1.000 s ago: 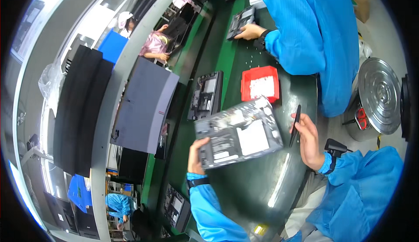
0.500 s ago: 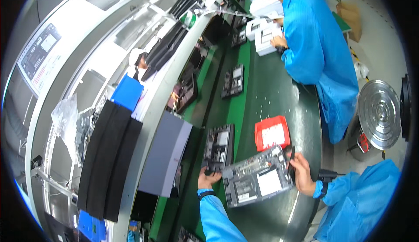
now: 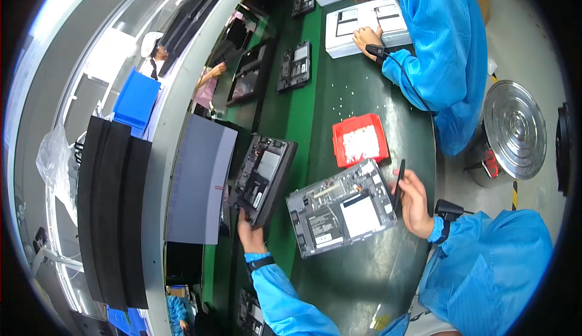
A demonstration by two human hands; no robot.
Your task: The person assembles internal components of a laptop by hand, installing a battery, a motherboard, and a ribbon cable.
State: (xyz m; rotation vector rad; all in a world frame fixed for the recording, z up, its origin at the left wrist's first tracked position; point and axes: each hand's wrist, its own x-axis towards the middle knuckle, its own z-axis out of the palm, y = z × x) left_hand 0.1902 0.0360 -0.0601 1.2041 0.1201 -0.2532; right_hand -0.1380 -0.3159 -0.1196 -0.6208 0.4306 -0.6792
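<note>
My left hand (image 3: 250,236) grips the near end of an open black electronic device housing (image 3: 262,175), its circuit boards and battery exposed. That housing is tilted above the green belt. To its right, a second open housing (image 3: 339,210) lies on the dark green bench, with a board, a dark battery and a white panel showing. Beside its right edge, my right hand (image 3: 414,205) is closed around a slim black pen-like tool (image 3: 400,179), held upright. Just beyond this housing sits a red tray (image 3: 360,140) of small white pieces.
More open housings lie along the belt, one (image 3: 294,66) farther ahead and one (image 3: 250,312) near me. A co-worker in a blue smock (image 3: 445,57) handles white boxes (image 3: 364,23). Black panels (image 3: 115,215) line the left rack; a round metal lid (image 3: 515,130) tops a bin at right.
My left hand has shifted left with its housing, away from the second one, and tilted it. My right hand keeps the black tool beside the second housing. The co-worker has shifted the boxes.
</note>
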